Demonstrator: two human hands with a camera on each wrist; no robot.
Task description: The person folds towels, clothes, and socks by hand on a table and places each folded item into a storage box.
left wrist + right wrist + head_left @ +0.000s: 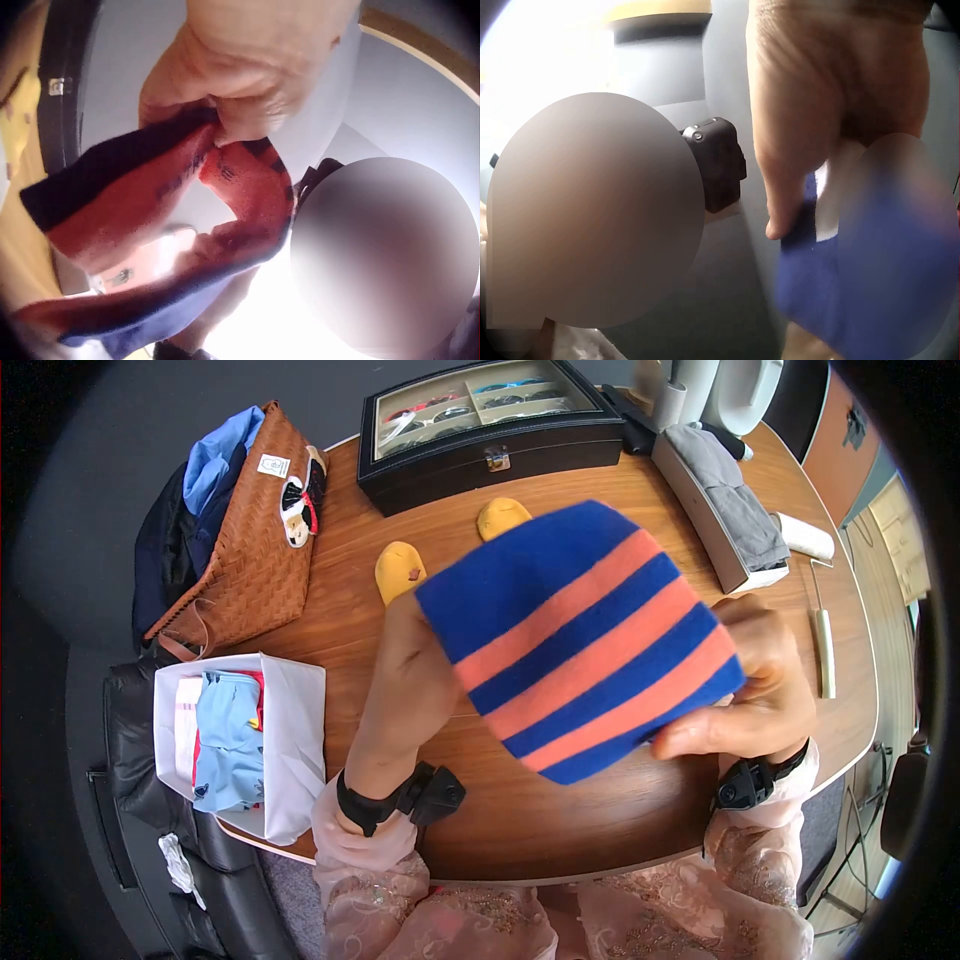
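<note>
A blue and coral striped piece of soft fabric (pixel 590 650) is stretched between both hands above the table. In the left wrist view the fabric (pixel 247 187) forms a loop around a gap, with a red inner face and dark edges. My left hand (pixel 405 670) pinches it on the left, its fingertips hidden behind the cloth in the head view. My right hand (pixel 765 680) grips the right edge, thumb along the near side. Beyond the cloth lie two rounded yellow fabric pieces (pixel 400 571), partly covered by it.
A black glasses case (pixel 490 470) with a clear lid stands at the back. On the left are a woven basket (pixel 255 540) of clothes and a white box (pixel 295 740) holding folded garments. A box of grey cloth (pixel 700 510) and a lint roller (pixel 824 650) lie on the right.
</note>
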